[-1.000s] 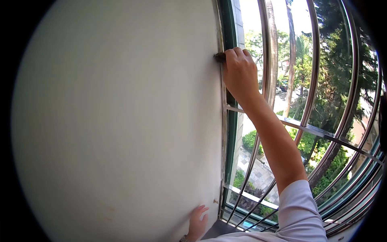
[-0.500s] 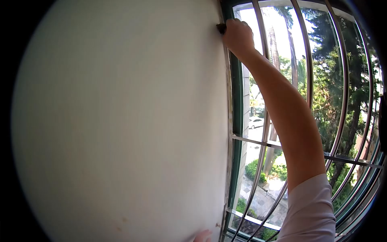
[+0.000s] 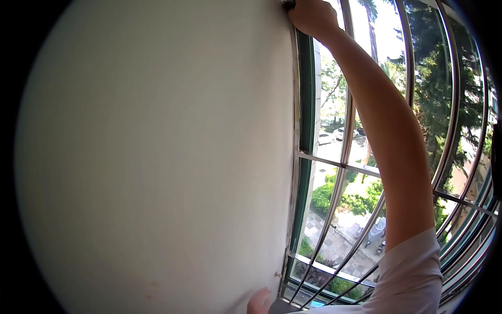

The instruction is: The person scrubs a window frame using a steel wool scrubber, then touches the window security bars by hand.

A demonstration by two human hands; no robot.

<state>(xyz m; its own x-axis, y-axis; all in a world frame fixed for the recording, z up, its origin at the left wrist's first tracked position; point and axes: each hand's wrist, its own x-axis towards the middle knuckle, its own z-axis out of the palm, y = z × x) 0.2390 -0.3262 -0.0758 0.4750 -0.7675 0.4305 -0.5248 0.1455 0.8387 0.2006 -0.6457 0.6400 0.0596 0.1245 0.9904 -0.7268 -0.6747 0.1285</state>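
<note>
From my remote seat I saw the right hand [image 3: 315, 18] between 12 and 1 o'clock, its fingers curled and apparently gripping a small dark object [image 3: 288, 5]. That object sat at the wall edge, against or just beside the wall [image 3: 157, 146]; the top of the picture cut it off, so I couldn't tell what it was or make out every fingertip.

The left hand [image 3: 258, 302] was at 6 o'clock, close to the wall, fingers loosely apart with nothing visible in them. Whether it touched the wall I couldn't say.

As for how far the work had got, I judged the dark object to be high on the joint beside the green window frame [image 3: 307, 94]; how much joint lay above, the view didn't show me. Below the right hand, the edge strip [image 3: 296, 115] looked uneven and patchy down toward 5 o'clock, and I found no sure line between treated and untreated stretches. Faint brownish marks [image 3: 153, 284] showed on the wall at 7 o'clock, well apart from both hands. Metal bars [image 3: 410, 52] crossed the window from 1 to 5 o'clock, behind the raised arm.
</note>
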